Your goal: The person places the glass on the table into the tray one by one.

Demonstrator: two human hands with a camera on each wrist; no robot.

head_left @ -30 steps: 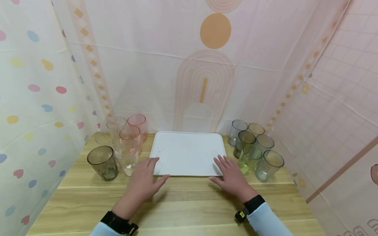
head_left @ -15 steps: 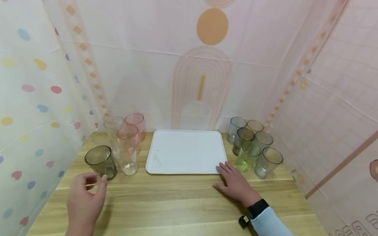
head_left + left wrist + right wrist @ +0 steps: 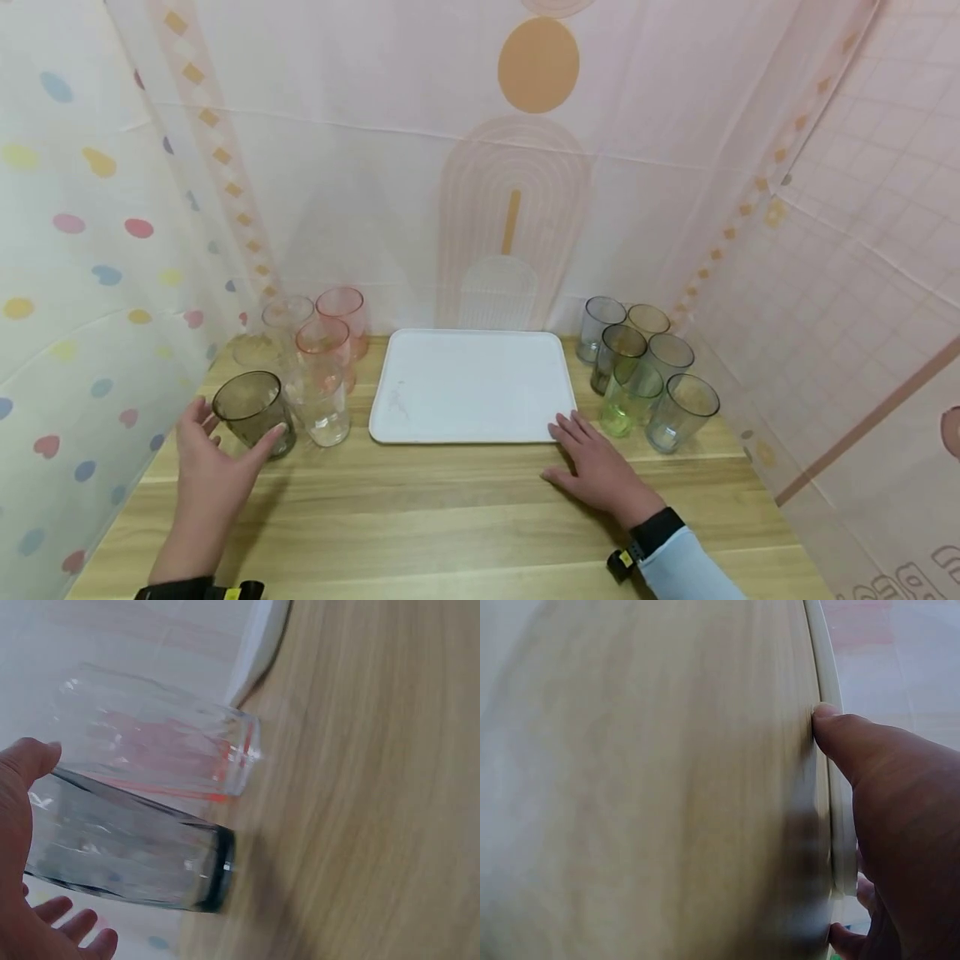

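Note:
A smoky dark drinking glass stands upright at the front of the left group. My left hand reaches around it, thumb on the near right side and fingers on the left. In the left wrist view the thumb lies by the upper part of this glass, while several fingertips are spread apart from its other side. My right hand lies relaxed at the front right corner of a white tray. From the right wrist, its thumb is beside the tray's edge.
Clear glasses and pink glasses stand close behind and right of the dark one. Another cluster, with a green glass and a bluish glass, stands right of the tray. Patterned cloth hangs around the wooden table.
My left hand has left the tray's left side and moved left, then forward around the dark glass. My right hand stays by the tray's corner. The glasses stand where they were.

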